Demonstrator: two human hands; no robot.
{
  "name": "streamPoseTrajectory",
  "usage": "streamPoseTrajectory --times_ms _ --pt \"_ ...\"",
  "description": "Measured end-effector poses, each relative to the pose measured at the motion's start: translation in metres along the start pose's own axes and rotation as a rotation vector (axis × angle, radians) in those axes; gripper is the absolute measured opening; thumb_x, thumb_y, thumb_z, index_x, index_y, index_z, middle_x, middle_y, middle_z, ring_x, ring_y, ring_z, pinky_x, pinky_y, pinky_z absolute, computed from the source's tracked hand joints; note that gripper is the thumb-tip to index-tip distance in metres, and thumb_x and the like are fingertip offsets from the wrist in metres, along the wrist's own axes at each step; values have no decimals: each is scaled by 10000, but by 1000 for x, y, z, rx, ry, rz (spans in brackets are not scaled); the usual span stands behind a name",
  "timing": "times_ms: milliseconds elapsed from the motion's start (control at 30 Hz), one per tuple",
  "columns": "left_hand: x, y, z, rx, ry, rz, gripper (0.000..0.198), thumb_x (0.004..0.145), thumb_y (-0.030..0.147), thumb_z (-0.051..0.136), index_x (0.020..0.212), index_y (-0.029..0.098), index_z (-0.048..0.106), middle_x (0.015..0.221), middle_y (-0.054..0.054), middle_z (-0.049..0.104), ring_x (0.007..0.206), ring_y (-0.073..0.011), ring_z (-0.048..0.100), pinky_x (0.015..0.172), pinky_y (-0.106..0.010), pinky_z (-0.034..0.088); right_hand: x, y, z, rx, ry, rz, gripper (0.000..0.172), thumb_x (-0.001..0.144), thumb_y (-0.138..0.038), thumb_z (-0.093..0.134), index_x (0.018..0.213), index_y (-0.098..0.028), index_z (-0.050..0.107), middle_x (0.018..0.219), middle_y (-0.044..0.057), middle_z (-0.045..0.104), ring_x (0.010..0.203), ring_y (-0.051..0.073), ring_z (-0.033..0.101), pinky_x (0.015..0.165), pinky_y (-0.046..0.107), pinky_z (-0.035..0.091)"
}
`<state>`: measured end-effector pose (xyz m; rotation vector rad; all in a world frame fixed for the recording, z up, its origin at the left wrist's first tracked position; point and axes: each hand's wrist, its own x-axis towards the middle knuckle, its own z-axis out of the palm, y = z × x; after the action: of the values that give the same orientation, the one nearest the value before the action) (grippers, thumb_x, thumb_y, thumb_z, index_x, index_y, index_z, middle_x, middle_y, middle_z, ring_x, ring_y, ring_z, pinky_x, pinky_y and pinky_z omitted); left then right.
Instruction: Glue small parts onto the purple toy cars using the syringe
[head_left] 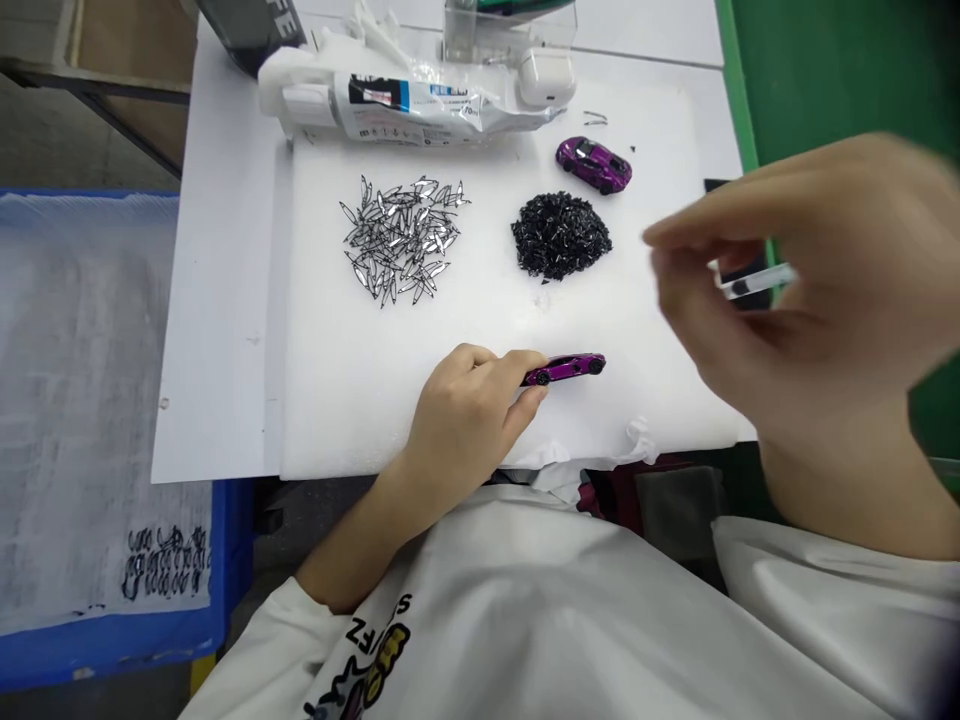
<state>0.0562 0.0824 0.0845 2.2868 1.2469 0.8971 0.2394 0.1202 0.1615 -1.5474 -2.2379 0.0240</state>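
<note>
A small purple toy car (566,368) is pinched between the thumb and fingers of my left hand (469,410), just above the front of the white mat, with its side turned up to me. My right hand (810,270) is raised at the right, blurred, its thumb and fingertips pressed together. Inside its curl shows a slim white stick with a dark mark (754,282); whether the hand grips it or it lies behind is unclear. A second purple toy car (594,165) stands farther back. In front of that lies a pile of small black pieces (561,236).
Left of the black pile lie scattered clear, dark-edged pieces (401,238). Behind them are a white plastic pouch (420,108), a white earbud case (546,76) and a clear box (457,35). A blue crate (232,580) with a sheet of dark-rimmed parts stands at the left.
</note>
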Motion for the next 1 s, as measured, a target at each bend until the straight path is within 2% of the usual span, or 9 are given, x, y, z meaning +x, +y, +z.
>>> streamPoseTrajectory --times_ms 67,167,300,533,667,733,833,933,1000 --pt "0 0 0 -2 9 7 169 841 204 579 1001 173 623 740 -6 629 764 -146 554 695 -246 478 8 -1 12 11 -24 24 123 794 -199 527 813 -181 647 764 32 666 684 155 603 626 299 461" --pt "-1 -1 1 -5 19 14 161 837 192 579 993 178 618 740 -6 629 767 -150 554 698 -251 481 13 10 39 -40 -158 104 104 767 -200 548 746 -183 649 707 15 660 611 141 575 582 288 433" --pt "-1 -1 2 -10 21 21 159 837 198 580 992 182 617 742 -3 630 768 -150 553 703 -251 478 13 19 64 -143 -154 133 130 769 -208 525 741 -179 649 692 34 649 611 151 558 568 291 392" --pt "-1 -1 2 -13 22 16 163 840 209 583 995 176 621 740 -4 632 766 -148 555 708 -250 475 14 17 71 -268 -150 91 117 753 -205 513 720 -171 620 690 62 640 593 170 534 544 309 350" --pt "-1 -2 2 -8 17 7 159 848 224 576 997 189 618 759 -4 638 771 -146 557 711 -252 476 12 18 65 -240 -133 64 91 736 -178 518 697 -179 600 682 54 637 584 159 532 532 300 361" --pt "-1 -2 2 -4 20 8 162 848 224 576 1000 188 617 764 -3 640 771 -145 556 712 -250 474 7 16 55 -152 -78 -1 91 754 -165 513 702 -174 587 675 44 635 578 140 534 530 283 392" --pt "-1 -1 2 2 27 16 170 844 222 581 1005 179 617 746 2 637 763 -148 551 707 -249 467 -10 11 41 -17 83 -271 72 758 -130 540 711 -178 564 608 14 600 546 110 513 503 242 415" --pt "-1 -1 3 3 25 22 173 844 228 583 1006 175 616 745 3 639 760 -152 544 699 -253 463 -31 10 37 -54 208 -538 81 725 -122 600 740 -200 585 545 -11 571 495 105 472 447 229 390" --pt "-1 -1 3 4 26 24 168 843 231 585 998 173 616 751 2 642 758 -152 541 693 -255 460 -42 11 39 -101 220 -577 86 725 -142 616 759 -221 614 540 -20 586 471 103 465 432 229 389"
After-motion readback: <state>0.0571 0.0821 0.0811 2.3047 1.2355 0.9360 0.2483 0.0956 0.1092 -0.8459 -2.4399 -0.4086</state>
